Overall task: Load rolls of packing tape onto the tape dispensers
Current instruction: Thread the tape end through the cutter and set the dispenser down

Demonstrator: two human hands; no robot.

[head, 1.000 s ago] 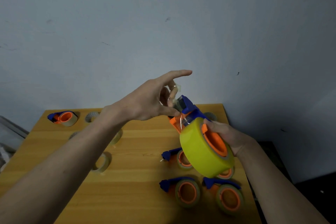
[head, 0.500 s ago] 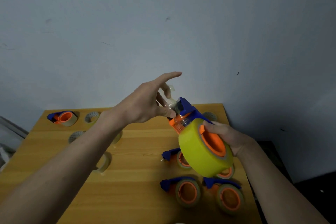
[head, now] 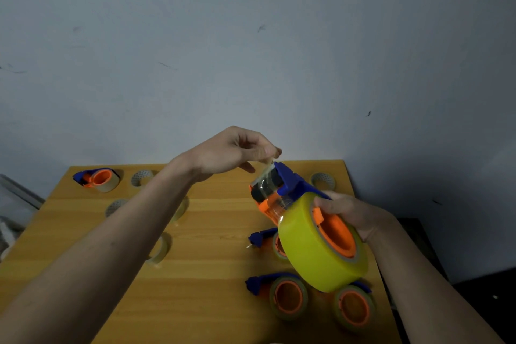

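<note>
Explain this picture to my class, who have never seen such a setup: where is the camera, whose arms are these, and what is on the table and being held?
The camera sits on a person's head, looking down at their own arms. The right hand holds a blue and orange tape dispenser carrying a big yellow tape roll. The left hand pinches the loose tape end at the dispenser's front. On the wooden table lie loaded dispensers, three near the right arm and one at the far left corner, plus spare rolls.
</note>
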